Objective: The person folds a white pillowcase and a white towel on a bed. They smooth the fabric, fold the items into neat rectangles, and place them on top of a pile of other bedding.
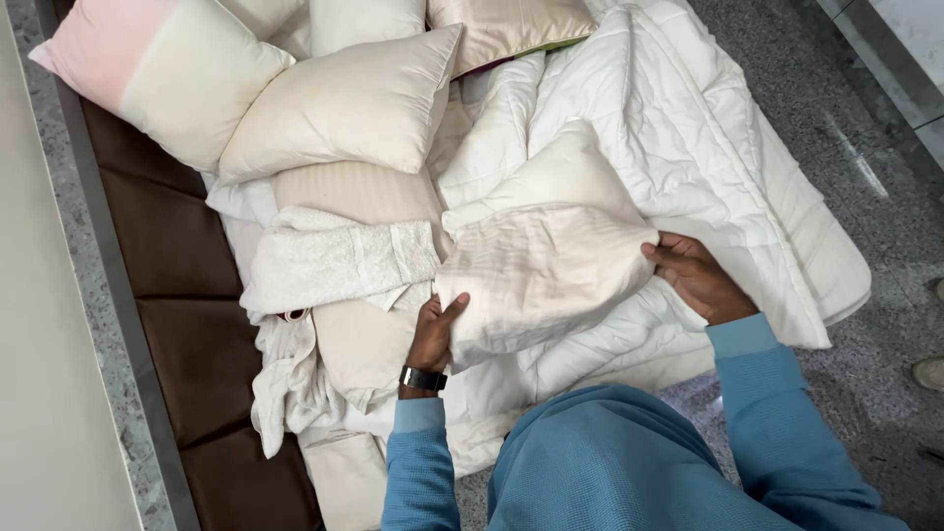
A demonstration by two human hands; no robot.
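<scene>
While gripped at both ends, white pillow [541, 261] between left hand [433, 334] and right hand [693, 275].

Bright, even light; sharp pic

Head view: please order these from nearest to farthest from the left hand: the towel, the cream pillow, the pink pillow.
Measured from the left hand, which grips a pillowcase:
1. Towel, just up and left of the hand.
2. Cream pillow, farther up, beyond the towel.
3. Pink pillow, in the top left corner, over the brown headboard.
</scene>
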